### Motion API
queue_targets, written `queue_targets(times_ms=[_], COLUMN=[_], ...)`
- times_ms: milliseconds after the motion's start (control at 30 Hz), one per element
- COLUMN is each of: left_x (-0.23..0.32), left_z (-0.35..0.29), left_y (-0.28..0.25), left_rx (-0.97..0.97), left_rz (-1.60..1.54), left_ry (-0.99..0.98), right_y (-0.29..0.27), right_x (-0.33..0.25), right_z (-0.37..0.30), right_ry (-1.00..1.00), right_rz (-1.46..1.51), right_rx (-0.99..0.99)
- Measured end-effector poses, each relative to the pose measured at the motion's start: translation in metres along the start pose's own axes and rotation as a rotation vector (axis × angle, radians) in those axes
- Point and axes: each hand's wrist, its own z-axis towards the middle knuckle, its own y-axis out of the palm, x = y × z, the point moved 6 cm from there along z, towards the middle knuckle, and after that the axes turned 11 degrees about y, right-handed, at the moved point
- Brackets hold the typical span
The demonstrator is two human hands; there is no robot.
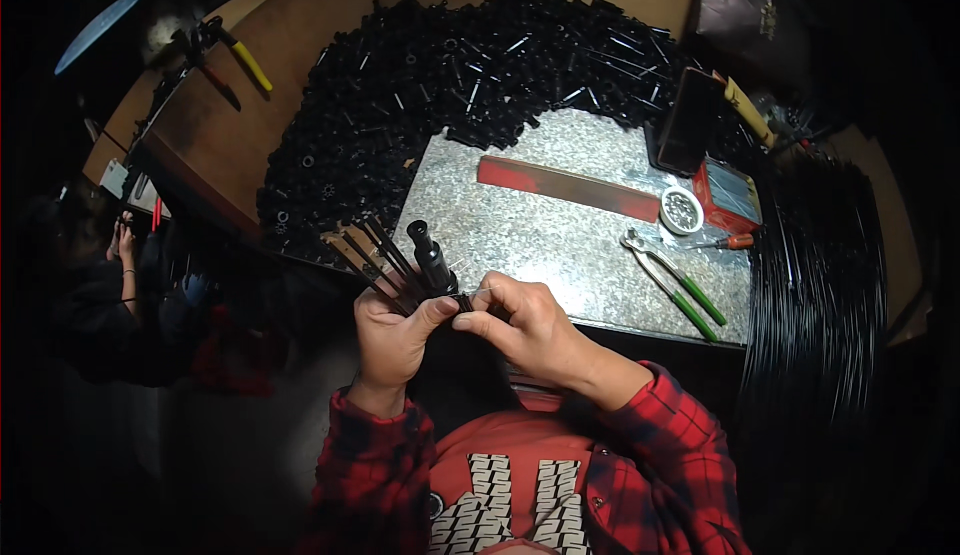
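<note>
My left hand (393,340) is wrapped round what looks like an umbrella frame (430,257), with a thick black tube in the middle and thin dark ribs (372,247) fanning out to the upper left. The left thumb presses near the base of the tube. My right hand (527,325) meets it there, thumb and forefinger pinched together. A thin pale wire (486,288) shows at the right fingertips. The fingers hide the exact spot where the parts join.
Beyond my hands, a large heap of black plastic parts (450,75) covers the bench. On the speckled worktop (560,265) lie a red wooden bar (570,187), a white cup (682,211), green-handled pincers (680,290) and an orange screwdriver (738,242). Long black rods (815,285) hang at right.
</note>
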Motion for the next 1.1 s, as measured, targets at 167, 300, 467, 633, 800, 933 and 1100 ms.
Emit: queue_targets(times_ms=[167, 300, 467, 633, 800, 933, 1100], left_x=[-0.005, -0.001, 0.001, -0.003, -0.002, -0.002, 0.002], left_z=[-0.003, 0.001, 0.004, -0.011, -0.033, -0.025, -0.02], left_y=[0.014, 0.021, 0.032, 0.036, 0.056, 0.039, 0.025], left_rx=[-0.158, -0.279, -0.491, -0.112, 0.075, 0.103, -0.021], left_rz=[-0.173, -0.182, -0.179, -0.056, 0.139, 0.243, 0.265], left_ry=[-0.07, -0.058, -0.064, -0.095, 0.24, 0.116, 0.13], right_y=[-0.013, -0.01, -0.013, -0.02, -0.006, 0.005, 0.009], right_x=[0.01, 0.025, 0.03, 0.033, 0.017, 0.012, 0.005], right_z=[-0.007, -0.014, -0.019, -0.014, -0.01, -0.009, -0.012], right_ry=[0.183, 0.239, 0.244, 0.261, -0.086, -0.081, -0.134], right_rz=[0.11, 0.349, 0.388, 0.197, 0.159, 0.028, -0.022], right_rx=[-0.134, -0.235, -0.259, -0.024, 0.246, 0.217, 0.181])
